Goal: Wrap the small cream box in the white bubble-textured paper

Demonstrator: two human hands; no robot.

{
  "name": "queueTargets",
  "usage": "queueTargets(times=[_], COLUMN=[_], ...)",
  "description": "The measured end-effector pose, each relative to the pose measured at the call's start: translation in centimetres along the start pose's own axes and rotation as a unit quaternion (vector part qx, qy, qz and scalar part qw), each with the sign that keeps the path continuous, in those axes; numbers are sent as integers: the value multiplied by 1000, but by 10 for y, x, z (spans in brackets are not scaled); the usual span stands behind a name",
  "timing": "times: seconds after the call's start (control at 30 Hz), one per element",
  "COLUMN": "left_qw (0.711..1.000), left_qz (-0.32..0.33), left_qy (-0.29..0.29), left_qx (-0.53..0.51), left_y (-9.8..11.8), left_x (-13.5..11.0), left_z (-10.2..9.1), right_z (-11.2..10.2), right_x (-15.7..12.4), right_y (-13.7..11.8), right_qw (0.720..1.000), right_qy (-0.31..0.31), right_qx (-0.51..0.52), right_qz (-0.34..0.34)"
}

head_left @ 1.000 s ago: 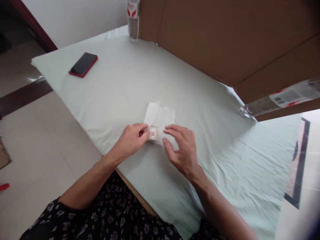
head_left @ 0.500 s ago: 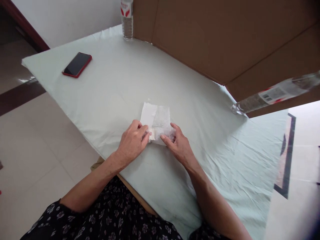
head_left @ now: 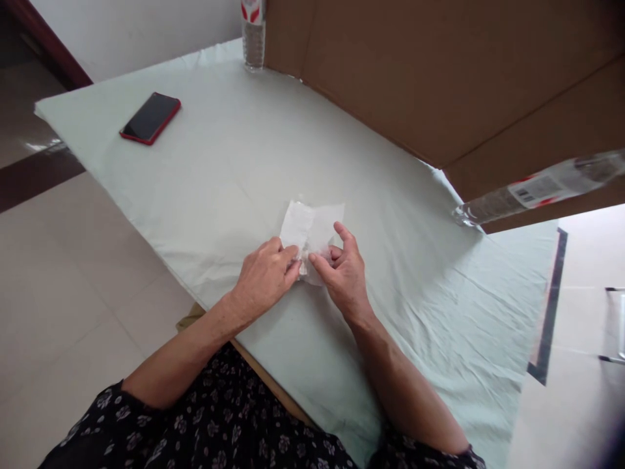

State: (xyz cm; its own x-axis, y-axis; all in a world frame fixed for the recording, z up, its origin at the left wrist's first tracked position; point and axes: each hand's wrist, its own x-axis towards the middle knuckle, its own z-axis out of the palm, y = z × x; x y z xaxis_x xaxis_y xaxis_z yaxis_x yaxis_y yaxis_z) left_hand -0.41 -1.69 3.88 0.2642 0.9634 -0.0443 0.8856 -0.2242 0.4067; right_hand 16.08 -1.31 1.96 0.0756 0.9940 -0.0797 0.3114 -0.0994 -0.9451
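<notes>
A thin white sheet (head_left: 319,225), partly see-through and creased down its middle, lies on the cloth in front of me; I cannot tell whether it is paper or plastic. At its lower left, my left hand (head_left: 267,272) is closed, thumb and forefinger pinching the edge. My right hand (head_left: 346,270) pinches the lower right part between thumb and bent fingers, the forefinger stretched out above. The thumbs are close together, a small crumpled pale bit showing between them. My fingers hide the lower edge in part.
A pale green cloth (head_left: 215,176) covers the table. A red-cased phone (head_left: 151,118) lies at far left. Behind stands a large brown cardboard panel (head_left: 381,71), with a clear bottle (head_left: 254,45) at its left end and another bottle (head_left: 532,189) at right.
My right hand has moved left, closer to my left hand, folding the sheet's right part inward and upward. My left hand has shifted slightly right. The view has tilted a little.
</notes>
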Motion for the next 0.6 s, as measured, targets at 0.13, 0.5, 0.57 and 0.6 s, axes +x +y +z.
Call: queueTargets(times=[0.13, 0.5, 0.57, 0.6], left_qw=[1000, 997, 993, 990], left_qz=[4, 13, 21, 24], left_qy=[-30, -19, -1, 5], left_qx=[-1, -72, -117, -142], left_y=[1, -3, -6, -7], left_x=[3, 3, 1, 0], left_z=[-3, 2, 3, 3], right_z=[7, 10, 8, 7], right_x=[-1, -11, -16, -18], right_y=[-7, -9, -9, -8], right_qw=[999, 998, 997, 995], right_qy=[-21, -58, -78, -86], right_qx=[45, 17, 0, -19], right_qz=[13, 0, -21, -39])
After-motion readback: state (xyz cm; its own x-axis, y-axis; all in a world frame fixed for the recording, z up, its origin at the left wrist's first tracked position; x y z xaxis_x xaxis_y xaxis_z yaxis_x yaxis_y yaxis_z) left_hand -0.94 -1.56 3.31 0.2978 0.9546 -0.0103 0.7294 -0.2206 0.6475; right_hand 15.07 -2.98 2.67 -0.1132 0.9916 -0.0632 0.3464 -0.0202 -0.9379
